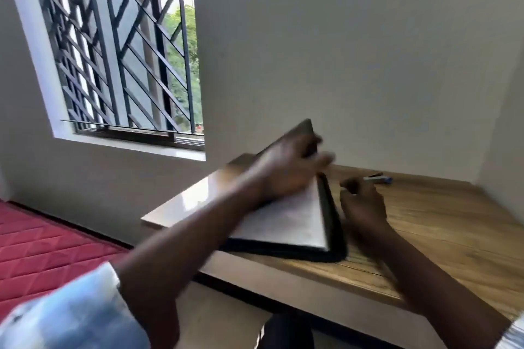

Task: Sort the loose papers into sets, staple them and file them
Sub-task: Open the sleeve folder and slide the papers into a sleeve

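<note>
Wooden desk [439, 221] against a plain pale wall [354, 51], barred window [122, 51] off to the left, a red quilted mattress [37, 244] down low beside it; and on the desk we have the black folder [331, 207] lying open, its rim dark around a stack of white papers [292, 218]. The left hand [286, 167] reaches across from a light blue sleeve [71, 314]; it sits up at the folder's far end, right against the raised cover [306, 127], which stands tilted just beyond the fingertips; the whole hand is smeared with blur, so whether those fingers grip the cover or only press on it, I cannot tell. The papers lie under and just behind that hand's palm, flat inside the folder, their near corner pointing back toward the person.

Over to the right hand [363, 204]; it rests on the bare wood just beside the folder's right edge, close to it, though contact is unclear; the fingers are curled in toward the palm, thumb up near them; whether they pinch something small I cannot tell. Just past those knuckles, toward the wall, lies a small blue and dark object [380, 178]; too blurred to name, and apart from the hand.
</note>
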The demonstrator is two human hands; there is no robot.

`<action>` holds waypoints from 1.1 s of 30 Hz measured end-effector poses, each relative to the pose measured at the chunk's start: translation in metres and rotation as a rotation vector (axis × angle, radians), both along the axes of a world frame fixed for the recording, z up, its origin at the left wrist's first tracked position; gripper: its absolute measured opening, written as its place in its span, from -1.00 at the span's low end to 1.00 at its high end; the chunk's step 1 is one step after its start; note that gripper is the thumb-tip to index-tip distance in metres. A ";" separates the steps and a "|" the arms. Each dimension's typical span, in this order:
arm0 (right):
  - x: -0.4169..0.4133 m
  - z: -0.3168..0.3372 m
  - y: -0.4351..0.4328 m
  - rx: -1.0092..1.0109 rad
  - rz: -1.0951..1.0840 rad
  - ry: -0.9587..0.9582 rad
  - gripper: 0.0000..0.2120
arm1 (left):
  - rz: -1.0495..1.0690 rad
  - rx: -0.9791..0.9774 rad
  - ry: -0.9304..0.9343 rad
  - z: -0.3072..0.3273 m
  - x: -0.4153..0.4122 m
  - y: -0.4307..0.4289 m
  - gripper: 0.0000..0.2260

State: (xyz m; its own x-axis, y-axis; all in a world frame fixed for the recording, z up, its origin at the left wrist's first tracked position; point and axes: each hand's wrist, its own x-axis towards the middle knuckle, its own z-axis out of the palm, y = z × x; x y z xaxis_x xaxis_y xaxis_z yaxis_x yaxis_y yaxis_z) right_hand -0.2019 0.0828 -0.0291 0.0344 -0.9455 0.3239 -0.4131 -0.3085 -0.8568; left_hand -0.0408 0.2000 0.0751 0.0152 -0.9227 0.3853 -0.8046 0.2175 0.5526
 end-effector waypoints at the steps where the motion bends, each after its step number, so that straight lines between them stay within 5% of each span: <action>1: -0.011 -0.003 -0.001 0.011 0.015 -0.001 -0.77 | -0.012 0.080 -0.125 -0.025 -0.022 0.005 -0.35; 4: -0.037 -0.010 -0.013 0.014 0.038 0.124 -0.75 | -0.038 0.278 -0.426 -0.087 -0.031 -0.001 -0.19; 12: -0.019 -0.015 -0.022 -0.177 0.161 0.809 -0.71 | -0.004 0.246 -0.510 -0.101 0.027 -0.055 -0.19; 20: 0.005 -0.012 -0.040 -0.249 0.206 0.885 -0.71 | 0.125 0.301 -0.471 -0.100 0.067 -0.104 -0.21; 24: 0.016 -0.012 -0.040 -0.364 0.290 0.762 -0.77 | 0.030 0.215 -0.173 -0.087 0.091 -0.086 -0.39; 28: 0.053 -0.001 -0.020 -0.631 0.544 0.662 -0.83 | 0.293 0.026 -0.079 -0.082 0.167 -0.068 -0.43; 33: 0.139 0.014 0.007 -0.910 0.806 0.773 -0.73 | 0.281 0.048 0.389 -0.102 0.239 -0.052 -0.54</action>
State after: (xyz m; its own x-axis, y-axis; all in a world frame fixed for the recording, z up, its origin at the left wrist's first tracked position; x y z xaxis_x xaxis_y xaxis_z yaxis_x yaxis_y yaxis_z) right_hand -0.0625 0.0896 -0.0147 0.8924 -0.0633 0.4468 -0.1272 -0.9852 0.1145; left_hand 0.1978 0.1479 -0.0272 0.4009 -0.8788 0.2588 -0.5602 -0.0116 0.8283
